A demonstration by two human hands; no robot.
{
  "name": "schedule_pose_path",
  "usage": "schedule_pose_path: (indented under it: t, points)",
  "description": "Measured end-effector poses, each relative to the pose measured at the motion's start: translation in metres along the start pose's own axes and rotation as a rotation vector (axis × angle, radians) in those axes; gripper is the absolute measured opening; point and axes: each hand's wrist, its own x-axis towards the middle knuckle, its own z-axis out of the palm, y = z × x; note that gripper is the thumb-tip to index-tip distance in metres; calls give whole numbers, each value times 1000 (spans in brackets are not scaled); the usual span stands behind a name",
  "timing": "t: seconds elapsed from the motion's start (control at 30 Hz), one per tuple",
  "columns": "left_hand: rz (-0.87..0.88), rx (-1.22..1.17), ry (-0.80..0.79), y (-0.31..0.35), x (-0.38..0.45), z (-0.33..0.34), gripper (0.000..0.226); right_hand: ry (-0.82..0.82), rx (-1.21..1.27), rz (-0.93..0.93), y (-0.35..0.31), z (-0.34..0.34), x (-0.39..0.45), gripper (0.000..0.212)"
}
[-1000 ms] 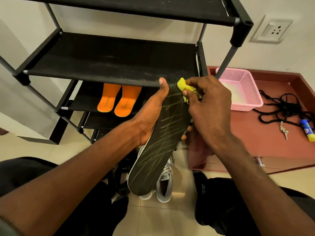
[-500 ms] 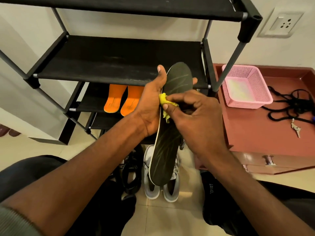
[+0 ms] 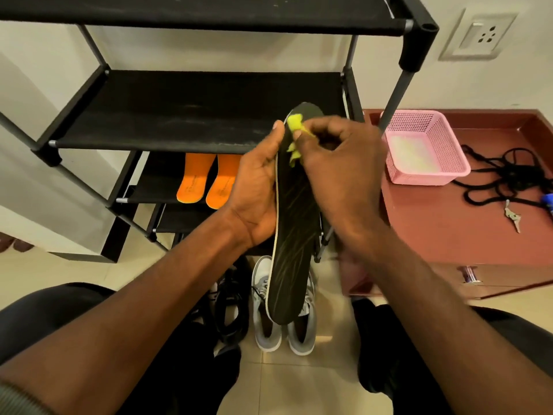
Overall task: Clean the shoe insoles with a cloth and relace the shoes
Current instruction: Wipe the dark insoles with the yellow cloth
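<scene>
The insole (image 3: 294,223) stands nearly upright between the two hands, toe end up by the rack (image 3: 191,115), heel end hanging down over the grey shoes (image 3: 269,319) on the floor. Its long axis runs top to bottom, tilting slightly away at the top. The left hand (image 3: 257,190) cradles it from the left edge, thumb lying up along the rim and fingers wrapped behind. The right hand (image 3: 338,163) is the working one: it pinches a small yellow cloth (image 3: 294,127) in curled fingers and presses it against the dark face close to the toe. So any further wiping would probably run down that long axis, toward the heel.

The insole looks thin and flexible, dark on its face with faint pale streaks and a light edge. The cloth is soft and bunched. Two orange insoles (image 3: 206,181) lie flat on a lower shelf. To the right, on a reddish cabinet (image 3: 449,229), sit a pink mesh basket (image 3: 425,145) and loose black laces (image 3: 505,178); relacing looks not yet begun.
</scene>
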Motion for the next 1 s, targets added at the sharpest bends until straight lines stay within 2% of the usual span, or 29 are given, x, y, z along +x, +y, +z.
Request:
schedule_pose_path:
  t: [0.1, 0.17, 0.27, 0.4, 0.5, 0.57, 0.73, 0.8, 1.0]
  points:
    - [84, -34, 107, 8, 7, -10, 57, -173, -18, -25, -11, 4, -33, 17]
    - [98, -19, 120, 7, 10, -15, 60, -212, -33, -50, -12, 4, -43, 18]
    - [71, 22, 149, -3, 7, -12, 58, -109, -32, -20, 0, 4, -35, 14]
    - [21, -7, 68, -13, -3, 0, 61, 74, -68, -6, 15, 1, -5, 11]
    - [13, 15, 76, -14, -2, -4, 63, 153, -89, -11, 18, -1, 6, 13]
    - [12, 42, 94, -12, -5, -4, 62, 146, -120, -2, 18, 1, 5, 13]
    - [86, 21, 178, -2, -4, -12, 59, -79, -65, -8, 0, 14, -33, 6]
    - [112, 27, 171, 0, -4, -13, 63, -121, -49, -23, -2, 15, -40, 7]
    - [33, -19, 100, -10, -8, 1, 57, 126, -100, -41, 13, 4, -5, 9]
